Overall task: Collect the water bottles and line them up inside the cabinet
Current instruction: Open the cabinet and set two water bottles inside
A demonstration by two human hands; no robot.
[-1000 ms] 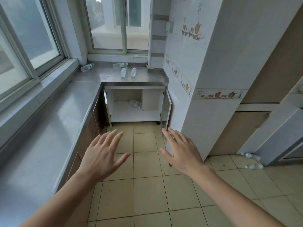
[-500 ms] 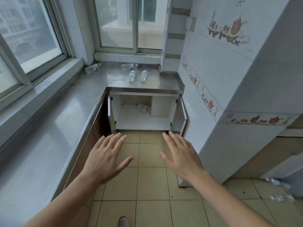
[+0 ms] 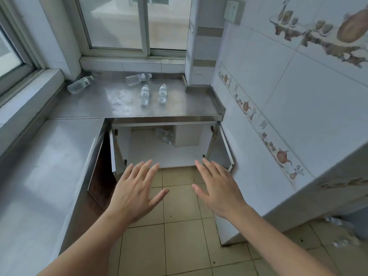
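Note:
Several clear water bottles lie on the steel counter (image 3: 179, 108): one at the far left (image 3: 80, 87), one near the window sill (image 3: 137, 79), and two side by side (image 3: 144, 94) (image 3: 162, 93). Below the counter the white cabinet (image 3: 147, 154) stands with both doors swung open, and two bottles (image 3: 164, 135) lie on their sides at its back. Two more bottles (image 3: 336, 222) (image 3: 345, 243) lie blurred on the floor at the far right. My left hand (image 3: 135, 193) and my right hand (image 3: 219, 190) hover over the floor in front of the cabinet, fingers spread, holding nothing.
The steel counter runs on along the left wall under a window (image 3: 12, 54). A tiled pillar (image 3: 298, 120) juts out on the right, close to the right cabinet door (image 3: 226, 148). Beige floor tiles (image 3: 179, 246) lie below my arms.
The view has come closer to the cabinet and counter, which now look larger. Both hands stay spread and empty in front of me.

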